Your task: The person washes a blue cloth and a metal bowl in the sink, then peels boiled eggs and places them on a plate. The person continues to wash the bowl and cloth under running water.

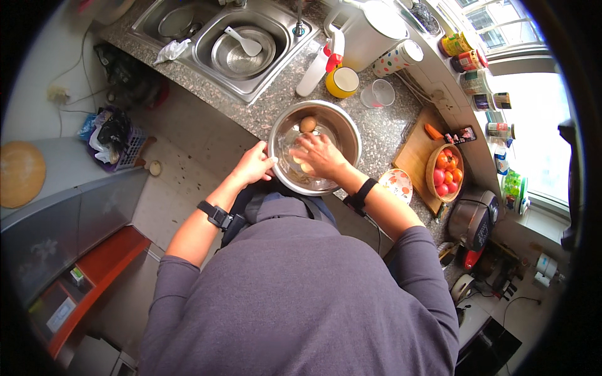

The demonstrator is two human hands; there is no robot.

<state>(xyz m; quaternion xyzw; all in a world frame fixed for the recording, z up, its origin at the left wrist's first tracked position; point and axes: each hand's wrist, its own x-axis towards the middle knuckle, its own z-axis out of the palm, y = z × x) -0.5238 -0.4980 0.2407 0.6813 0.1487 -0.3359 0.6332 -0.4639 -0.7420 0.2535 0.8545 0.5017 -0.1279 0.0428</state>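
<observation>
A round stainless-steel bowl (pixel 350 129) stands at the counter's near edge, in front of my body. My left hand (pixel 256 164) grips its left rim, thumb over the edge and fingers outside. Inside the bowl is my right hand (pixel 322 155), back up, with its fingers spread low over what looks like clear water. One brown egg (pixel 308 124) lies in the bowl just beyond those fingers. Something pale yellow shows below the right fingers, too covered to name. My right palm is hidden, so whether it holds anything cannot be seen. Both wrists wear black straps.
Beyond the bowl are a spray bottle (pixel 312 70), a yellow mug (pixel 342 82) and a clear cup (pixel 377 93). To the right, a patterned plate (pixel 396 184) and a cutting board (pixel 409 148) with a tomato basket (pixel 430 174). A double sink (pixel 249 91) lies ahead left.
</observation>
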